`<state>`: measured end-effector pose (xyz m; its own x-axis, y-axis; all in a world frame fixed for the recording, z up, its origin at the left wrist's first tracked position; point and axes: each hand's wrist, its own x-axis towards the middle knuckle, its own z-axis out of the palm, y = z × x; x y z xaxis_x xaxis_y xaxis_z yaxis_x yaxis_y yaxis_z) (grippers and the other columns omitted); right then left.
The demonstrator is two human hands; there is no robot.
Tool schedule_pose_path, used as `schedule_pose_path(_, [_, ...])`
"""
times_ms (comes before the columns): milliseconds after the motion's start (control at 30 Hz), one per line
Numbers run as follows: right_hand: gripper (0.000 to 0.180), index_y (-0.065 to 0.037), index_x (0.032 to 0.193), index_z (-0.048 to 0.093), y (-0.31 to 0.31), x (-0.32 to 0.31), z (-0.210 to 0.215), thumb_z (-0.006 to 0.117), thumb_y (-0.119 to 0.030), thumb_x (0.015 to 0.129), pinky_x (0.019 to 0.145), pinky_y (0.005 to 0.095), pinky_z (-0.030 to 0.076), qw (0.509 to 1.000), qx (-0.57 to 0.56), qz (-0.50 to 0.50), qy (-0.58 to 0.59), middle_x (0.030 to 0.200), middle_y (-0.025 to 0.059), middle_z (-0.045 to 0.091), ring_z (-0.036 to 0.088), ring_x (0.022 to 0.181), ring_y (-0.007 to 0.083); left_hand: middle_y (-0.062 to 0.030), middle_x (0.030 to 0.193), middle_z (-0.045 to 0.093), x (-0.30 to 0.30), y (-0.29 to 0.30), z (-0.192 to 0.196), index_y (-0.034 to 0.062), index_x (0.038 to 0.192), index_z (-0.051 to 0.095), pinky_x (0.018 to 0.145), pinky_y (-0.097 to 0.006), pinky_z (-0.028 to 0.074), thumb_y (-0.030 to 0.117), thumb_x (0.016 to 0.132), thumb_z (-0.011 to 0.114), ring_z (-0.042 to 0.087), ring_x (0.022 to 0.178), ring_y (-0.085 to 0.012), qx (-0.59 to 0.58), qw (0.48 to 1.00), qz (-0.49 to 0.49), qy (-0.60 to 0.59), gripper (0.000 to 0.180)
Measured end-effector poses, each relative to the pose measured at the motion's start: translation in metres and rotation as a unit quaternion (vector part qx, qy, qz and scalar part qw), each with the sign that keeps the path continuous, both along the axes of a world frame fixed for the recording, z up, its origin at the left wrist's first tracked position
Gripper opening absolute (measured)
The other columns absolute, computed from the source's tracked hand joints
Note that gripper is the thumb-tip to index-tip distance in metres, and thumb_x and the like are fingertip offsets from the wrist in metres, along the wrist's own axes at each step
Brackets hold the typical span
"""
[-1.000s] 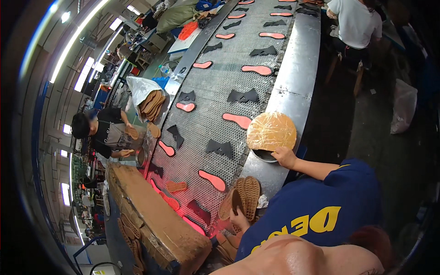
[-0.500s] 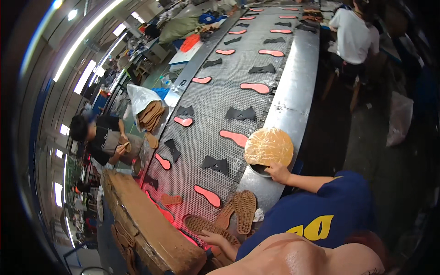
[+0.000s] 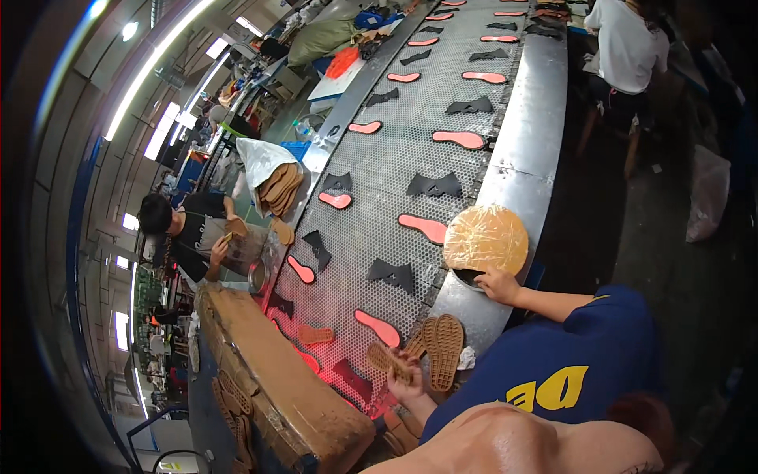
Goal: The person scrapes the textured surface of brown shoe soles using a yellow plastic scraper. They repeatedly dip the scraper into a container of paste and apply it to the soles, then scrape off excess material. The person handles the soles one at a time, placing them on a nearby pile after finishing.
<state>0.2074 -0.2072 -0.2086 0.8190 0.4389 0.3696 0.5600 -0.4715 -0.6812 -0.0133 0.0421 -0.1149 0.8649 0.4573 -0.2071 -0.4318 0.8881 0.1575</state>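
My left hand [image 3: 405, 378] holds a brown rubber shoe sole [image 3: 384, 358] up, tilted, above the near end of the mesh conveyor. My right hand [image 3: 499, 285] is closed at the opening of a metal pot, partly covered by a round tan lid [image 3: 485, 240] wrapped in clear film. What those fingers grip is hidden. Beside my left hand, more brown soles [image 3: 443, 347] lie at the belt's right edge. On the mesh belt [image 3: 355, 261] are pink insole-shaped pieces [image 3: 377, 326] and black upper pieces [image 3: 391, 275] in rows.
A long brown padded block [image 3: 268, 379] stands at the near left, with several soles beside it. Across the belt a person [image 3: 193, 237] handles a sole, near a bag of soles [image 3: 278, 188]. Another person [image 3: 628, 51] sits at the far right. The metal ledge [image 3: 533, 150] borders the belt.
My left hand has lifted the brown sole from the near end of the belt and tilted it up. My right hand stays at the pot. The whole view has shifted slightly.
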Motion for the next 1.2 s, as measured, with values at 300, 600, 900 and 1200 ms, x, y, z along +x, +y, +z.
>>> schedule_pose_path(300, [0.015, -0.01, 0.098, 0.069, 0.004, 0.005, 0.012, 0.063, -0.013, 0.085, 0.064, 0.0411, 0.051, 0.998, 0.023, 0.052, -0.016, 0.082, 0.0135, 0.052, 0.061, 0.072, 0.0323, -0.0185, 0.112, 0.061, -0.007, -0.005, -0.03, -0.0008, 0.127, 0.046, 0.066, -0.048, 0.06, 0.032, 0.098, 0.036, 0.064, 0.093, -0.0323, 0.164, 0.948, -0.114, 0.249, 0.045])
schedule_pose_path(600, [0.017, -0.004, 0.1, 0.067, 0.006, 0.032, 0.002, 0.062, -0.018, 0.092, 0.055, 0.0268, 0.048, 0.879, 0.243, -0.06, 0.406, 0.072, 0.0057, 0.056, 0.057, 0.058, 0.0148, -0.0224, 0.11, 0.061, 0.018, -0.035, -0.001, 0.0, 0.123, 0.048, 0.059, -0.046, 0.061, 0.044, 0.103, 0.022, 0.066, 0.084, -0.0337, 0.493, 0.824, -0.054, 0.275, 0.055])
schedule_pose_path(900, [0.02, -0.002, 0.105, 0.058, 0.009, 0.113, 0.06, 0.053, -0.02, 0.098, 0.062, 0.0241, 0.049, 0.662, 0.569, 0.033, 0.487, 0.083, 0.0044, 0.058, 0.058, 0.066, 0.0097, -0.029, 0.126, 0.052, 0.04, -0.065, 0.043, -0.0018, 0.138, 0.037, 0.064, -0.051, 0.059, 0.045, 0.101, 0.018, 0.063, 0.089, -0.0432, 0.162, 0.968, -0.187, 0.028, 0.062])
schedule_pose_path(1200, [0.033, 0.0, 0.108, 0.053, 0.009, 0.077, 0.199, 0.037, -0.029, 0.104, 0.084, 0.0295, 0.049, 0.816, 0.538, 0.093, 0.192, 0.1, 0.0094, 0.055, 0.06, 0.086, 0.0169, -0.0319, 0.124, 0.05, 0.065, -0.078, 0.066, 0.0026, 0.141, 0.032, 0.057, -0.048, 0.057, 0.055, 0.098, 0.019, 0.063, 0.082, -0.0414, 0.195, 0.956, -0.218, -0.001, 0.069])
